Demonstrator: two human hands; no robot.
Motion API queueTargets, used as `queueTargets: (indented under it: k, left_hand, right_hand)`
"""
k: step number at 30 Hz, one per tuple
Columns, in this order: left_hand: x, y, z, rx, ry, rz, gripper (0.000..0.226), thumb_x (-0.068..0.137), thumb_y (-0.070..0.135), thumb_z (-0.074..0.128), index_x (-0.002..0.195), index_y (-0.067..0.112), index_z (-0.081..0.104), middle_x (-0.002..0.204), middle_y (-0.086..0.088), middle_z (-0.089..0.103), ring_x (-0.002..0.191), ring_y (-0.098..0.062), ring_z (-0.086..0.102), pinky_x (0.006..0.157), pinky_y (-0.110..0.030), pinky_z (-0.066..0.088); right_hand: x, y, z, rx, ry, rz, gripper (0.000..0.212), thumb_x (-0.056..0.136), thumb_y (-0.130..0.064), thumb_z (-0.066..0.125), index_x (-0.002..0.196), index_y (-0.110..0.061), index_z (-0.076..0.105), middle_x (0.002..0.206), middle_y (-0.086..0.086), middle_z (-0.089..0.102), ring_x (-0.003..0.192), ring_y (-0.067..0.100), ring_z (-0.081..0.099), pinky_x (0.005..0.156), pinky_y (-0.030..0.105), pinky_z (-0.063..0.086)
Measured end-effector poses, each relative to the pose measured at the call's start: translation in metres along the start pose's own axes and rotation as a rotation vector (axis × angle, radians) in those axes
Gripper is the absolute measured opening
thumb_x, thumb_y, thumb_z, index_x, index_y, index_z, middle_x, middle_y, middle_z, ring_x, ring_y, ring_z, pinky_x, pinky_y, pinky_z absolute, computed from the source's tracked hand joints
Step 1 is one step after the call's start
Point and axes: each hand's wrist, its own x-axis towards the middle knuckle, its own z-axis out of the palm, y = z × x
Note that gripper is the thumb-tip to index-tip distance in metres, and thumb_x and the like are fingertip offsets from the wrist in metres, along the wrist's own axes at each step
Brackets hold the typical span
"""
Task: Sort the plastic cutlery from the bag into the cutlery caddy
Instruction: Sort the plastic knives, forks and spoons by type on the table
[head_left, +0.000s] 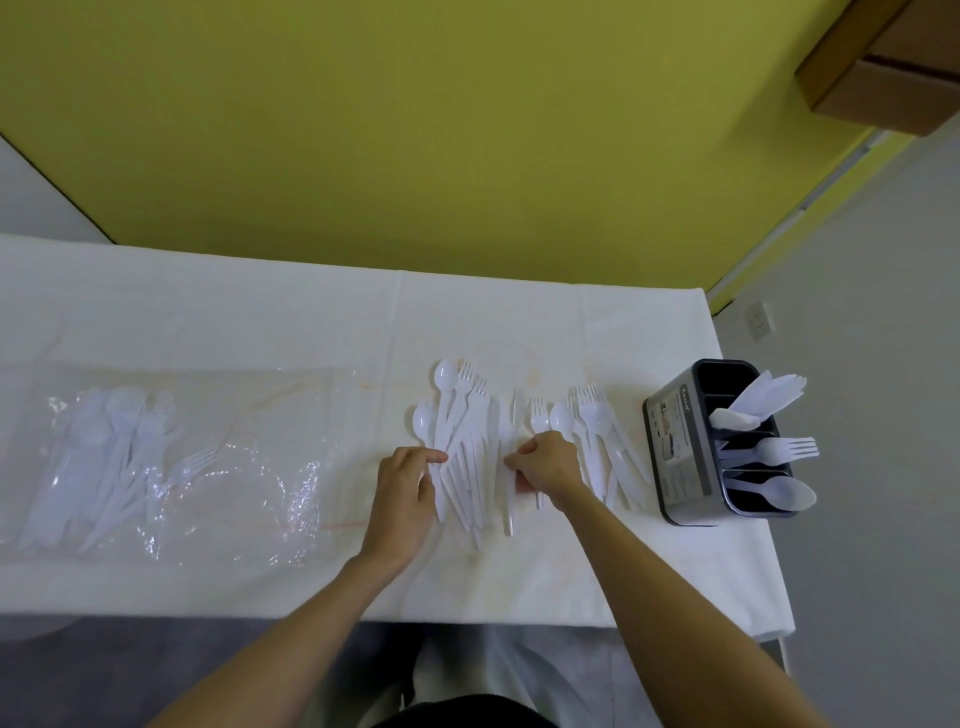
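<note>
Centre of table (260, 312), near edge: two heaps of white plastic cutlery, handles toward the person, long axes running away from the body.

Item 1, left heap (462, 441): spoons, forks and knives mixed. Left hand (408, 483) rests against its left flank, index finger straight and touching the handles, the other fingers loosely curled and holding nothing.

Item 2, lone knife (511, 415): lies between the heaps, parallel to them. Right hand (550, 462) sits directly over its middle, fingers curled together and apparently pinching it. The contact is hidden under the knuckles, and the type is judged from the narrow outline only.

Item 3, right heap (597, 431): partly covered by the right wrist.

Item 4, cutlery caddy (675, 452): stands to the right, nearer the right hand, with knives, forks and spoons in separate compartments.

Item 5, clear bag (182, 457): lies far left with cutlery inside, count indistinct.
</note>
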Motion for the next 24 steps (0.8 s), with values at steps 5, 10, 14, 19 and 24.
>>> queueTargets:
  k: [5, 10, 14, 19, 24]
  left_hand:
    - [-0.001, -0.002, 0.000, -0.009, -0.010, 0.000, 0.045, 0.088, -0.009, 0.045, 0.111, 0.026, 0.062, 0.109, 0.013, 0.052, 0.104, -0.003, 0.042, 0.091, -0.016, 0.039]
    - [-0.001, 0.001, 0.000, -0.015, -0.022, 0.005, 0.043, 0.089, -0.008, 0.044, 0.112, 0.023, 0.062, 0.112, 0.015, 0.051, 0.107, -0.002, 0.042, 0.093, -0.017, 0.039]
    - [-0.002, 0.002, 0.001, -0.013, -0.038, 0.006, 0.043, 0.090, -0.007, 0.042, 0.113, 0.024, 0.061, 0.113, 0.016, 0.051, 0.109, -0.002, 0.042, 0.093, -0.014, 0.036]
    - [-0.002, 0.002, 0.000, -0.013, -0.042, 0.003, 0.044, 0.089, -0.007, 0.042, 0.112, 0.025, 0.061, 0.113, 0.016, 0.050, 0.108, -0.003, 0.042, 0.090, -0.013, 0.035]
    - [-0.002, 0.003, -0.001, -0.017, -0.042, 0.013, 0.044, 0.089, -0.008, 0.041, 0.111, 0.024, 0.062, 0.112, 0.016, 0.051, 0.108, -0.003, 0.042, 0.087, -0.008, 0.036]
  right_hand:
    - [-0.003, 0.002, -0.009, 0.096, 0.005, 0.015, 0.012, 0.083, -0.004, 0.065, 0.077, -0.006, 0.056, 0.074, 0.014, 0.063, 0.056, 0.024, 0.068, 0.074, 0.041, 0.062]
    - [-0.010, 0.000, -0.008, -0.080, -0.116, 0.014, 0.017, 0.082, -0.015, 0.075, 0.087, -0.007, 0.060, 0.087, 0.011, 0.068, 0.068, 0.026, 0.071, 0.068, 0.031, 0.061]
    - [-0.006, 0.001, 0.007, -0.169, -0.033, 0.051, 0.038, 0.081, -0.037, 0.077, 0.094, -0.003, 0.064, 0.083, 0.009, 0.070, 0.055, 0.019, 0.066, 0.058, 0.026, 0.055]
    - [-0.006, -0.006, 0.014, -0.197, 0.018, -0.001, 0.056, 0.077, -0.056, 0.072, 0.093, -0.003, 0.065, 0.081, 0.010, 0.071, 0.065, 0.020, 0.065, 0.057, 0.023, 0.049]
    - [-0.002, -0.012, 0.016, -0.227, 0.014, -0.015, 0.043, 0.082, -0.041, 0.074, 0.098, -0.003, 0.065, 0.082, 0.009, 0.071, 0.063, 0.018, 0.068, 0.064, 0.024, 0.053]
